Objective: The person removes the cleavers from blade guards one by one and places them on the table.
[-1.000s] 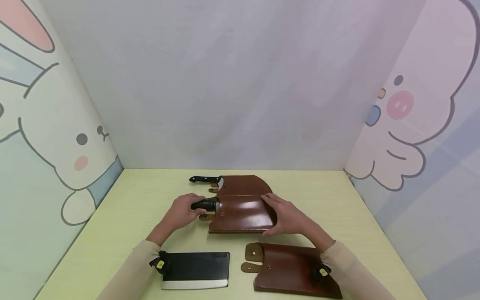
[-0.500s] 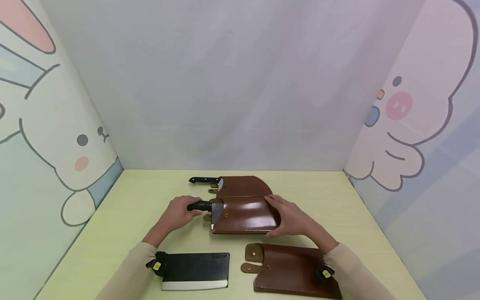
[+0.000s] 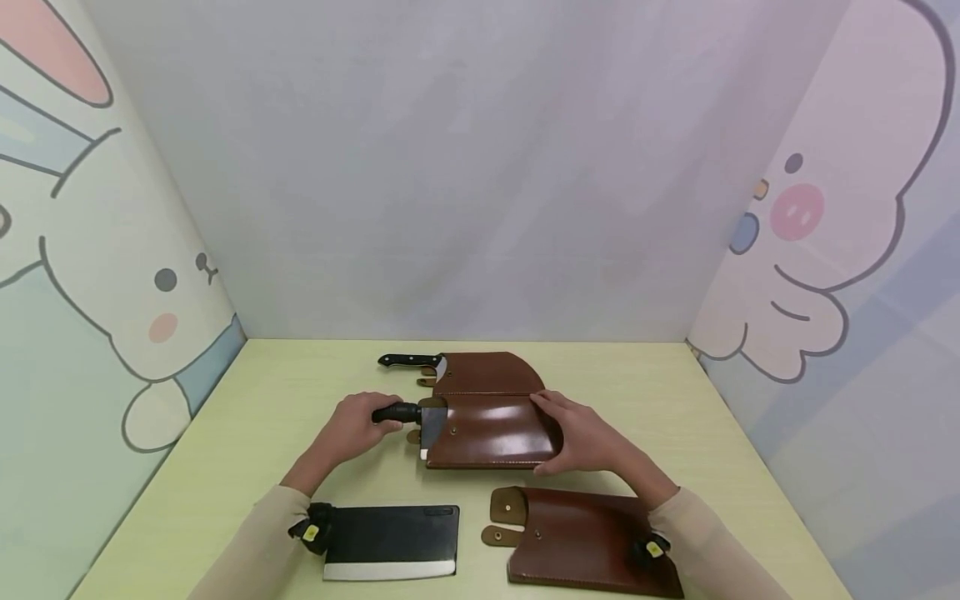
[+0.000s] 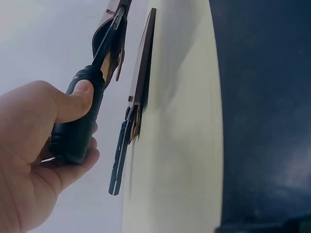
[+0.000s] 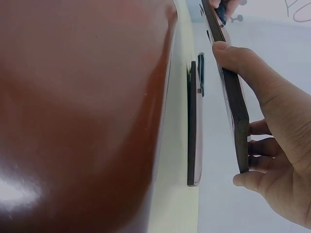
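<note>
My left hand [image 3: 363,427] grips the black handle [image 4: 77,116] of a cleaver whose grey blade [image 3: 432,429] shows partly at the mouth of a brown leather sheath [image 3: 495,433]. The rest of the blade is hidden inside. At the sheath's far end my right hand [image 3: 585,433] holds it by the edges, with the thumb on one side and the fingers on the other in the right wrist view. Both wrist views show this sheath raised above the table. Behind it lies a second brown sheath [image 3: 487,371] holding a knife with a black riveted handle [image 3: 408,360].
At the front left lies a cleaver with a broad black blade [image 3: 393,533], its handle hidden by my left wrist. A third brown sheath [image 3: 585,542], its strap and flap open, lies under my right forearm. The pale yellow table [image 3: 637,375] ends at a grey back wall.
The left hand has drawn slightly left with the cleaver, and more blade shows outside the sheath. The held sheath and right hand have shifted a little right.
</note>
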`<state>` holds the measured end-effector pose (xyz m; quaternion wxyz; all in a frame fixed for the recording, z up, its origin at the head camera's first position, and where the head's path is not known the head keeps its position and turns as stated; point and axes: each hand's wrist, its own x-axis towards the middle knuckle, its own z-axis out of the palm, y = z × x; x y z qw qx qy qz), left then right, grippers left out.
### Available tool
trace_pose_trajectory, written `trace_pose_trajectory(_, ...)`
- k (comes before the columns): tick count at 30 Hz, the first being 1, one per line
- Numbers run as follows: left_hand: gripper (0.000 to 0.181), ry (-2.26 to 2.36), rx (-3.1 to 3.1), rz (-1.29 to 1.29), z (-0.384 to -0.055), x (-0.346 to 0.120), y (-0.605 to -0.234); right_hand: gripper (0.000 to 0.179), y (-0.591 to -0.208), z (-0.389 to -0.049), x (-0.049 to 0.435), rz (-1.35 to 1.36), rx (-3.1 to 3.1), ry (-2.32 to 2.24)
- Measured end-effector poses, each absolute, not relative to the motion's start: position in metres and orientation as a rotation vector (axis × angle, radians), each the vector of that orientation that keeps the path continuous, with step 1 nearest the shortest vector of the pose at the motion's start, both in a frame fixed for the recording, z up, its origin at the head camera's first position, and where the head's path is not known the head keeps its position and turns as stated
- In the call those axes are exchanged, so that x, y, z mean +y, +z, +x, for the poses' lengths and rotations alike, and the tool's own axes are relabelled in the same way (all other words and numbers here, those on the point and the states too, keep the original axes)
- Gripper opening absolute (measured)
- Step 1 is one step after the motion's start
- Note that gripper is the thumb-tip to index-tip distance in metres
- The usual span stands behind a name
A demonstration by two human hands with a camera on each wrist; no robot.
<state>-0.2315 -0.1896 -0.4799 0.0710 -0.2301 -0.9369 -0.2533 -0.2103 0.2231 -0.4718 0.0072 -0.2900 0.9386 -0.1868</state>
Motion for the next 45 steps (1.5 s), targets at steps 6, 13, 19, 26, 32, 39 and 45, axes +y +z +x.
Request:
trace_pose_trajectory(6, 0.034, -0.741, -2.819, -0.69, -0.231, -0.194, -0.477, 0.117, -0.472, -0.212, 0.225, -0.896, 2.929, -0.579)
trace_pose_trajectory(13, 0.035, -0.731, -2.846, -0.669, -0.232, -0.199, -0.476, 0.117, -0.471, -0.211, 0.227, -0.885, 2.933, -0.593)
trace_pose_trajectory(19, 0.035, -0.732, -2.847, -0.652, -0.23, -0.202, -0.477, 0.116, -0.473, -0.209, 0.23, -0.881, 2.936, -0.601)
trace_pose_trajectory(26, 0.036, -0.753, -2.811, -0.647, -0.227, -0.21, -0.476, 0.115, -0.472, -0.208, 0.237, -0.88, 2.943, -0.615)
trace_pose_trajectory(32, 0.037, -0.758, -2.806, -0.666, -0.227, -0.215, -0.476, 0.115, -0.471, -0.208, 0.24, -0.886, 2.939, -0.625)
trace_pose_trajectory(39, 0.036, -0.784, -2.816, -0.653, -0.226, -0.215, -0.476, 0.115, -0.472, -0.208, 0.243, -0.887, 2.942, -0.616)
trace_pose_trajectory(45, 0.038, -0.787, -2.811, -0.64, -0.226, -0.217, -0.477, 0.115, -0.472, -0.208, 0.245, -0.878, 2.94, -0.629)
